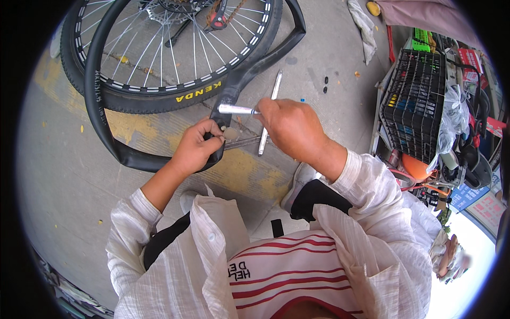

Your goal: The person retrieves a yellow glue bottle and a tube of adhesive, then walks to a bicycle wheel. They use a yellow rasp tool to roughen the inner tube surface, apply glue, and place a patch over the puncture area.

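A black rubber inner tube (92, 85) loops over a bicycle wheel with a Kenda tire (143, 98). My left hand (196, 145) grips the lower part of the tube, with thumb and fingertips beside a small pale round piece on it. In my right hand (297, 127) is a white glue tube or marker-like stick (238, 109), which crosses in front of the inner tube just above my left fingers; its exact kind is unclear. A silver metal bar (271, 111) lies on the pavement, partly behind my right hand. The wheel's upper edge is cut off by the view.
At the right stands a black wire basket (414, 105) among plastic bags, boxes and parts. A grey cloth (363, 30) lies at the upper right, near another person's clothed leg (430, 16). Two small black pieces (326, 84) lie on the pavement. My shoes are below my hands.
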Motion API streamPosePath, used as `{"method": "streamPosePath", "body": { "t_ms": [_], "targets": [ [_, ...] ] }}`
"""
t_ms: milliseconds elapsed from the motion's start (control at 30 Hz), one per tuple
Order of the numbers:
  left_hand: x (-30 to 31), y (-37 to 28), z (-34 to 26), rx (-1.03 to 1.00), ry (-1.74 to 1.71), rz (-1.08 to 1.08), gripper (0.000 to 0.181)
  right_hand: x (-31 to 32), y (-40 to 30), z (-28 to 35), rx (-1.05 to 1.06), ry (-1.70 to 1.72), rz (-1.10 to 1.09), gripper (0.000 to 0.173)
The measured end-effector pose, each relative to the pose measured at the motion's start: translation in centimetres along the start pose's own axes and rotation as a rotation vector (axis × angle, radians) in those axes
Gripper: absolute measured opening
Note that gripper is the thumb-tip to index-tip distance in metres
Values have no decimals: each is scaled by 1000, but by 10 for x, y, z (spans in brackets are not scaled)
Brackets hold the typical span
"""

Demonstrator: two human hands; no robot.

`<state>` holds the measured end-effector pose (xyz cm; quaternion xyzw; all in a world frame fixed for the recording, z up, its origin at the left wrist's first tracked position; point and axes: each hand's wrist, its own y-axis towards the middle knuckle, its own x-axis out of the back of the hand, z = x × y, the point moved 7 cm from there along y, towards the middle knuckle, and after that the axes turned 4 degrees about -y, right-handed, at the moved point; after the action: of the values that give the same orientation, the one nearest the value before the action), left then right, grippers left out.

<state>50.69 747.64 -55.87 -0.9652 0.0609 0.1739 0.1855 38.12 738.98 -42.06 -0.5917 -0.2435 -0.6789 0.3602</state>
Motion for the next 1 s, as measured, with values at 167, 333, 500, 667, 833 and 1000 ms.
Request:
{"method": "streamPosePath", "body": {
  "t_ms": [167,333,500,667,833,1000],
  "targets": [
    [1,0,2,-32,22,-2,7,1,1,5,18,-24,20,17],
    [0,0,1,-31,38,-7,8,-3,-1,3,19,-49,58,17],
    [0,0,-1,-37,54,-10,7,-1,0,4,24,-41,41,18],
    [0,1,5,13,21,-5,8,2,2,0,18,-48,10,18],
    [1,0,6,21,14,-12,8,1,3,-3,12,-68,-9,19],
    [2,1,9,17,16,-9,8,1,0,-3,6,-63,44,15]
  ]
}}
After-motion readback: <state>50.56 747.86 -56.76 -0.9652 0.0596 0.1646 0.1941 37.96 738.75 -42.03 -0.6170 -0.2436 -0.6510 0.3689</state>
